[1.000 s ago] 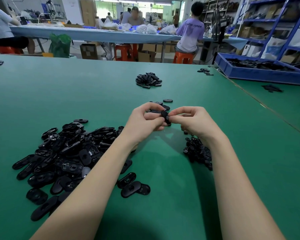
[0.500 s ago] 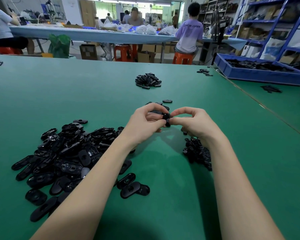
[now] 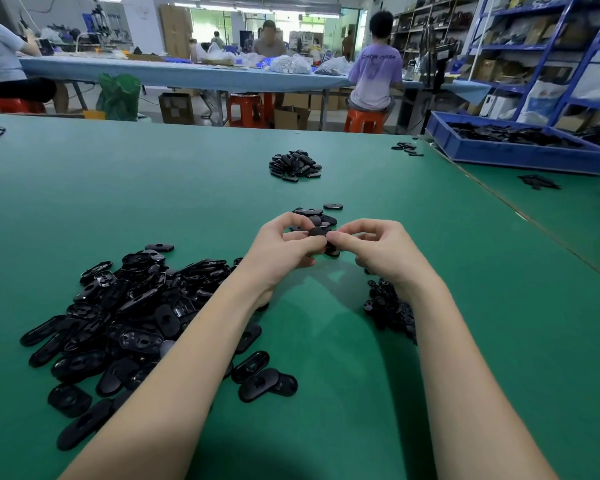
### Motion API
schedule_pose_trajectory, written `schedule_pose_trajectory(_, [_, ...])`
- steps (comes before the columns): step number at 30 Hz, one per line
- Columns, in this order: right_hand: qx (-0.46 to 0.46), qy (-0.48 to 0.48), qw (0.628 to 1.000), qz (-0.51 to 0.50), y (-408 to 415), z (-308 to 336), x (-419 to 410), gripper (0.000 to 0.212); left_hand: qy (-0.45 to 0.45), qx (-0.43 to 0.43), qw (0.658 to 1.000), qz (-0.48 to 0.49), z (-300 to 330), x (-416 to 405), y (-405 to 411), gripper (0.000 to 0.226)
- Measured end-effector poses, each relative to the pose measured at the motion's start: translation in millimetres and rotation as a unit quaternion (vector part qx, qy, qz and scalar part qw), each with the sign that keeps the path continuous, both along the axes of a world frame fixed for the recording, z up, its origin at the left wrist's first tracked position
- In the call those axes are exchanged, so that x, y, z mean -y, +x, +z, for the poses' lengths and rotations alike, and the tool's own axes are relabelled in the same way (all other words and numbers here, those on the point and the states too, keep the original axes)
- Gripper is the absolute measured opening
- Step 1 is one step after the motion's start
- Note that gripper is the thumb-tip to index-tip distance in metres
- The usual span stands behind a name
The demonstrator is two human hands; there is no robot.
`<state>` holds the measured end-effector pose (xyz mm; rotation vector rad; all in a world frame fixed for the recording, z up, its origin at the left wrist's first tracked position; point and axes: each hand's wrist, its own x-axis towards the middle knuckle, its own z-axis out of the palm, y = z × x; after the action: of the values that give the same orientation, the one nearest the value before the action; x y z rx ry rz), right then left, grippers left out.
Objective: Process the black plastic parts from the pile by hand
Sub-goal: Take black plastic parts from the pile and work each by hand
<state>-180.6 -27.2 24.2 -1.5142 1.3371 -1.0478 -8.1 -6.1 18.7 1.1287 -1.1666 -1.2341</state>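
Small black oval plastic part [image 3: 317, 232] sits above the green table [image 3: 187, 188], pinched between left hand [image 3: 284, 249] and right hand [image 3: 378, 251], fingertips curled on opposite ends, probably to snap or twist something off it. Big pile of black oval parts [image 3: 118, 306] lies just left, smaller dark scrap heap [image 3: 388, 306] under the right wrist. Bare mat ahead gives working room; table edge runs well off to the right.
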Motion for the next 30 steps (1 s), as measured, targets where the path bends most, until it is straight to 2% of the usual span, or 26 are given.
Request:
schedule_pose_trajectory(2, [0.005,-0.008,1.000,0.007,1.2,0.9,-0.7,0.016,-0.006,0.021,1.000,0.002,-1.1,0.8,0.5,0.021])
schedule_pose_trajectory(7, [0.004,-0.013,1.000,0.017,1.6,2.4,-0.2,0.007,-0.011,0.005,1.000,-0.003,-1.0,0.5,-0.7,0.019])
schedule_pose_trajectory(13, [-0.043,-0.021,0.999,-0.004,2.9,-2.5,4.2,0.010,-0.015,0.047,0.999,0.010,-3.0,0.0,-0.4,0.015])
schedule_pose_trajectory(30, [-0.027,-0.045,0.999,-0.014,7.6,-7.7,2.5,0.018,-0.026,0.085,0.996,0.004,-2.9,2.5,1.8,0.016])
